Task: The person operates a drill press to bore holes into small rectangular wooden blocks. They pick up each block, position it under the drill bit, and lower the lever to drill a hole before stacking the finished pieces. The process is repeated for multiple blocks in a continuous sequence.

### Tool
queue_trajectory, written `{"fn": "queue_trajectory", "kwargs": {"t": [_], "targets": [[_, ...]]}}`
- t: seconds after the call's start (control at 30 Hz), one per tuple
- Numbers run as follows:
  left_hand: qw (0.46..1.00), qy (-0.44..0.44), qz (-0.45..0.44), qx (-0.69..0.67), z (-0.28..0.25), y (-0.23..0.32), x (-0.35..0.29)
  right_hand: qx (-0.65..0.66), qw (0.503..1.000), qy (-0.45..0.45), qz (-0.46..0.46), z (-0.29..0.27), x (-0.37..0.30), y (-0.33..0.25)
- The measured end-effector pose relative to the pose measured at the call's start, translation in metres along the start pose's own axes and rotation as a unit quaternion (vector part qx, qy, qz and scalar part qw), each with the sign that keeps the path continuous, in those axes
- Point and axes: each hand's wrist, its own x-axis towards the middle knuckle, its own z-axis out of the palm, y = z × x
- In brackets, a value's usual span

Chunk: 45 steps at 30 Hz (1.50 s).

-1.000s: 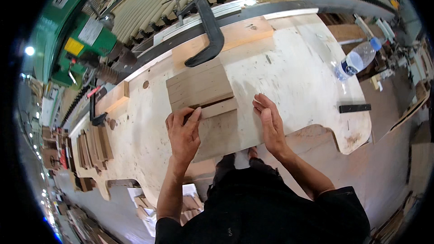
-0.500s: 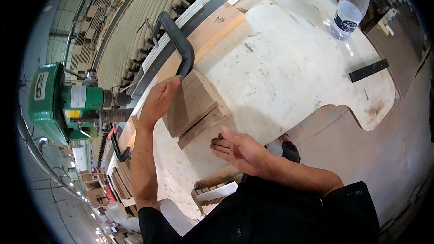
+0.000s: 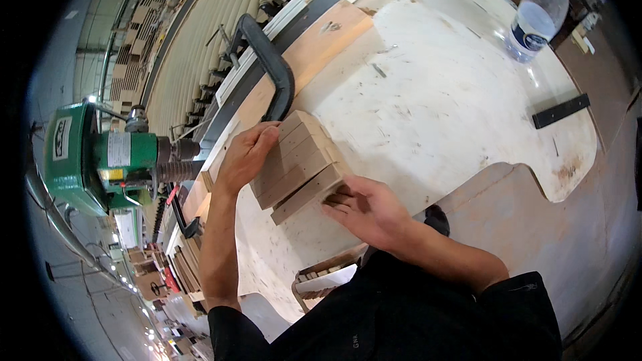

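Several short wooden blocks [image 3: 292, 158] lie side by side on a pale, scuffed worktop [image 3: 441, 93]. The nearest block [image 3: 309, 194] is set off from the others by a narrow dark gap that widens toward my body. My left hand [image 3: 246, 159] is closed against the left ends of the blocks, its thumb by their far corner. My right hand [image 3: 371, 210] has its thumb and curled fingers at the right end of the nearest block; some fingertips are hidden. A black clamp [image 3: 275, 70] stands just beyond the left hand.
A green drill-like machine [image 3: 100, 154] stands at the left. Behind the worktop runs a roller conveyor [image 3: 200, 47]. A water bottle [image 3: 535, 20] and a black bar [image 3: 560, 111] sit at the right. A box of wood pieces [image 3: 328, 277] is close to my body.
My right hand has moved from flat and apart to curled against the nearest block. The blocks' right ends sit more evenly together. The whole view has shifted slightly.
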Motion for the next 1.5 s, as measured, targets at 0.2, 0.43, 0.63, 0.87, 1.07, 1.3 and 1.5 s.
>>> {"fn": "queue_trajectory", "kwargs": {"t": [0.2, 0.43, 0.63, 0.87, 1.07, 1.3, 1.5], "targets": [[0.920, 0.298, 0.044, -0.252, 0.039, -0.091, -0.097, -0.520, 0.823, 0.015, -0.228, 0.018, -0.031, -0.033], [0.794, 0.241, 0.098, -0.549, 0.104, -0.084, -0.100, -0.656, 0.686, -0.008, -0.314, 0.029, 0.046, -0.024], [0.809, 0.313, 0.064, -0.494, 0.109, -0.088, -0.093, -0.644, 0.722, -0.088, -0.238, 0.016, 0.075, -0.018], [0.865, 0.310, 0.103, -0.380, 0.116, -0.111, -0.131, -0.648, 0.716, -0.062, -0.251, 0.025, 0.074, -0.021], [0.944, 0.268, -0.029, -0.189, 0.106, -0.087, -0.135, -0.670, 0.698, -0.067, -0.242, 0.031, 0.079, -0.017], [0.947, 0.296, -0.010, -0.123, 0.114, -0.091, -0.131, -0.628, 0.733, -0.039, -0.260, 0.025, 0.083, -0.019], [0.942, 0.304, -0.045, -0.135, 0.127, -0.099, -0.128, -0.598, 0.756, -0.051, -0.261, 0.017, 0.087, -0.027]]}}
